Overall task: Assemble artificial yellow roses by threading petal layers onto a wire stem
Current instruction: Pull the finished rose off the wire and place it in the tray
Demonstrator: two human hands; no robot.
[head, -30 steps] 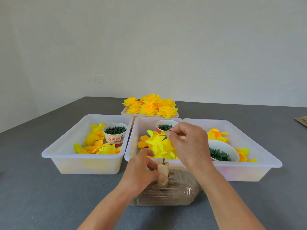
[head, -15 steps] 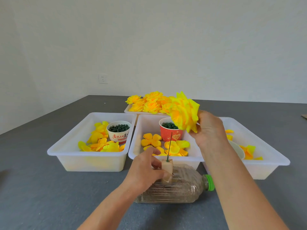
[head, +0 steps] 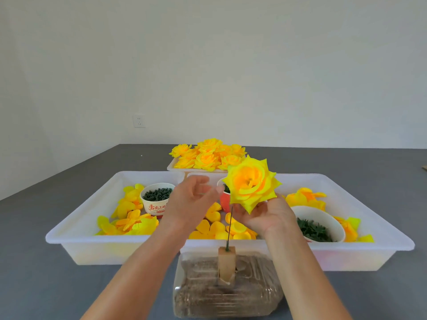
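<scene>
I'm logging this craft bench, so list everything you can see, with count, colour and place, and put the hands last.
rose: one, yellow, held up over the middle bin
finished roses: a pile, yellow, on the far tray
tray: one, white, far centre
bins: three, white, side by side
loose petals: many, yellow, in all three bins
left cup: one, white with red print, dark green bits inside, left bin
red cup: one, middle bin, mostly hidden
bowl: one, white, green pieces inside, right bin
wire: one, dark, upright in the block
block: one, tan, on the bottle
bottle: one, clear, brown filling, lying nearest
table: grey
socket: one, white, wall
left hand: fingers loose, empty
right hand: holds the rose
</scene>
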